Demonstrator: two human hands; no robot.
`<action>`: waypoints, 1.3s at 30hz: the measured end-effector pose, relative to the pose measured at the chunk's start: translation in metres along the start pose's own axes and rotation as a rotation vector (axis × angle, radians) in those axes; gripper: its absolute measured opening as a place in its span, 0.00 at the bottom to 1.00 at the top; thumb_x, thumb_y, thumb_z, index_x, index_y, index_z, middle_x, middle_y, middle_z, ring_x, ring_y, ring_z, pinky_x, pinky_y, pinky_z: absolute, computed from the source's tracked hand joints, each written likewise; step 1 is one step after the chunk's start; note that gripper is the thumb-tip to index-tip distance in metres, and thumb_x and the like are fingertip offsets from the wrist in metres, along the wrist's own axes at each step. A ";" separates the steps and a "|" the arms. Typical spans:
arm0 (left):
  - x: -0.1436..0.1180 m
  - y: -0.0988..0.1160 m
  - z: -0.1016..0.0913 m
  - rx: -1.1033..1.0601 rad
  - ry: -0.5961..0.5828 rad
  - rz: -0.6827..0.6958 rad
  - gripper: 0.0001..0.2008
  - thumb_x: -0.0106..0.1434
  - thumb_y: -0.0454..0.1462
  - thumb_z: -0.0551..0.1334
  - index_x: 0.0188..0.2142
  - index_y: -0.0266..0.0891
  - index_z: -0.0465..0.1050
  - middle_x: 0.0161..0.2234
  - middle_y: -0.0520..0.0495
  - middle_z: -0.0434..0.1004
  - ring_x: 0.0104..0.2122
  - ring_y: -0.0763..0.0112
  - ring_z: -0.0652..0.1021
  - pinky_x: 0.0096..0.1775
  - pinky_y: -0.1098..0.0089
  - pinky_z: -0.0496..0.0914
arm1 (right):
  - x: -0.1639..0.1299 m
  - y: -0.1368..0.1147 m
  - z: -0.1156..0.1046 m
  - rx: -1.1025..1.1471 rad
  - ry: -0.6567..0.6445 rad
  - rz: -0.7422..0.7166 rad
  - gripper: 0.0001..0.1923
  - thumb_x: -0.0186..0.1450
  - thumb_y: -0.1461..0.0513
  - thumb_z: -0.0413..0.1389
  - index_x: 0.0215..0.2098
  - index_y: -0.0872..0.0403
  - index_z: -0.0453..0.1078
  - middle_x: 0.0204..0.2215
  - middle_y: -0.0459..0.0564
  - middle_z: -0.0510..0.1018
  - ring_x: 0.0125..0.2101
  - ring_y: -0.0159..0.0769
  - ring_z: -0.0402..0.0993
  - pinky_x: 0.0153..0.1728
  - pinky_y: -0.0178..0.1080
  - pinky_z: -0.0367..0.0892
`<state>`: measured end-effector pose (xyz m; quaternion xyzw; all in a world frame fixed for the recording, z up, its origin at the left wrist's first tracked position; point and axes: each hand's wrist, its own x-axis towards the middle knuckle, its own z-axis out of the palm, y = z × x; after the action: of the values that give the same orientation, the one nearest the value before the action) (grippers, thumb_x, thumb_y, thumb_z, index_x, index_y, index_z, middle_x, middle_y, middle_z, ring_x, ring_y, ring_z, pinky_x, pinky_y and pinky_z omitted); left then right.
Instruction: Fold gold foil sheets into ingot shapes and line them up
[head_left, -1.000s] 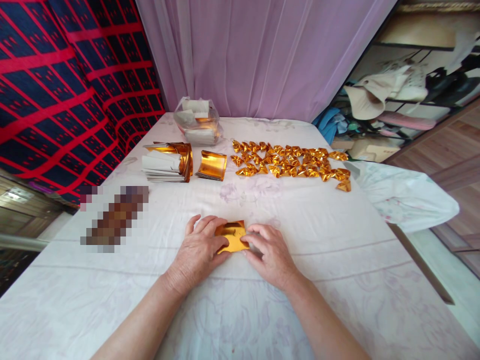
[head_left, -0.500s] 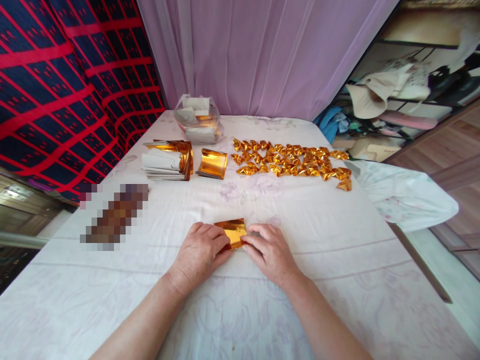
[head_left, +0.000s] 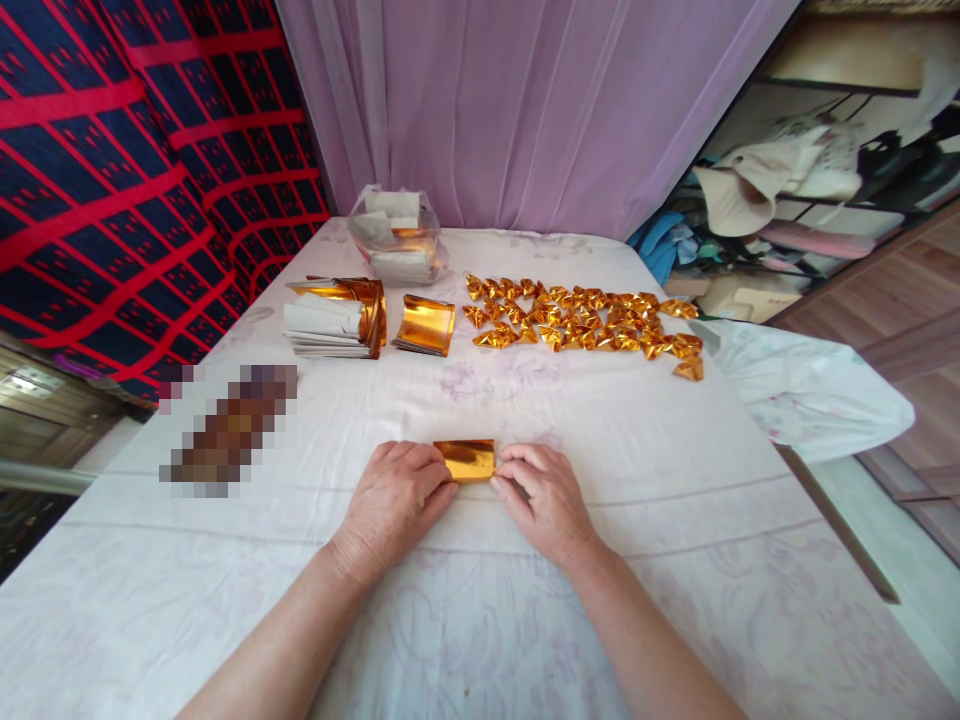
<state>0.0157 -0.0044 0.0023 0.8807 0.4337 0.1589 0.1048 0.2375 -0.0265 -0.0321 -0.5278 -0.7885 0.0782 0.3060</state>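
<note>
A shiny gold foil paper (head_left: 471, 461) lies on the cloth-covered table (head_left: 480, 580), its near edge rolled or folded. My left hand (head_left: 401, 488) closes on its left end, thumb at the near edge and fingers over the top. At the right end, my right hand (head_left: 544, 497) pinches the near corner between thumb and fingers. Beyond the hands sits a small stack of gold foil papers (head_left: 426, 325). To its left stands a larger fanned stack of foil papers (head_left: 330, 325), white backs showing.
Rows of folded gold foil pieces (head_left: 585, 315) spread across the back right. A clear plastic bag (head_left: 397, 235) of papers stands at the back by a purple curtain (head_left: 525, 110). A blurred-out item (head_left: 232, 430) lies at left. Shelves with a cap (head_left: 739, 185) are at right.
The foil paper now lies straighter and looks shorter front to back, its near edge turned farther away from me. Both hands have shifted slightly with it.
</note>
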 end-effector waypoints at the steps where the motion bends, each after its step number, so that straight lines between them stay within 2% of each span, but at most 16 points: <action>1: 0.000 -0.001 0.000 -0.010 0.006 -0.022 0.09 0.66 0.38 0.58 0.34 0.43 0.77 0.39 0.47 0.78 0.39 0.63 0.75 0.43 0.60 0.66 | 0.000 0.000 0.000 -0.001 0.001 0.002 0.07 0.66 0.63 0.54 0.32 0.51 0.73 0.37 0.48 0.77 0.39 0.37 0.72 0.42 0.43 0.61; 10: 0.001 -0.003 0.001 -0.098 -0.031 -0.213 0.05 0.61 0.38 0.63 0.29 0.41 0.75 0.39 0.48 0.77 0.39 0.62 0.75 0.43 0.60 0.67 | 0.003 -0.003 0.001 -0.011 0.001 0.034 0.08 0.67 0.61 0.53 0.31 0.51 0.71 0.36 0.48 0.77 0.39 0.37 0.71 0.41 0.42 0.59; 22: 0.002 -0.001 0.007 -0.082 0.052 -0.247 0.09 0.62 0.39 0.60 0.28 0.42 0.76 0.38 0.47 0.77 0.39 0.61 0.75 0.44 0.57 0.68 | 0.005 -0.007 0.007 -0.079 0.021 0.075 0.08 0.67 0.61 0.52 0.30 0.51 0.69 0.35 0.49 0.76 0.38 0.39 0.70 0.40 0.42 0.59; 33: 0.003 0.001 0.011 -0.061 0.081 -0.282 0.09 0.63 0.39 0.61 0.26 0.41 0.72 0.37 0.47 0.75 0.39 0.61 0.74 0.44 0.57 0.68 | 0.007 -0.011 0.008 -0.082 0.003 0.149 0.09 0.66 0.61 0.53 0.28 0.52 0.69 0.33 0.49 0.75 0.37 0.39 0.69 0.39 0.42 0.59; 39: 0.004 0.003 0.011 -0.047 0.053 -0.312 0.10 0.63 0.39 0.60 0.26 0.40 0.71 0.37 0.46 0.74 0.39 0.59 0.73 0.43 0.58 0.66 | 0.008 -0.014 0.009 -0.122 0.012 0.182 0.08 0.65 0.61 0.55 0.27 0.52 0.69 0.33 0.49 0.74 0.36 0.39 0.69 0.38 0.41 0.58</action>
<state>0.0240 -0.0036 -0.0060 0.7954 0.5640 0.1739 0.1375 0.2189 -0.0238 -0.0301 -0.6153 -0.7388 0.0545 0.2696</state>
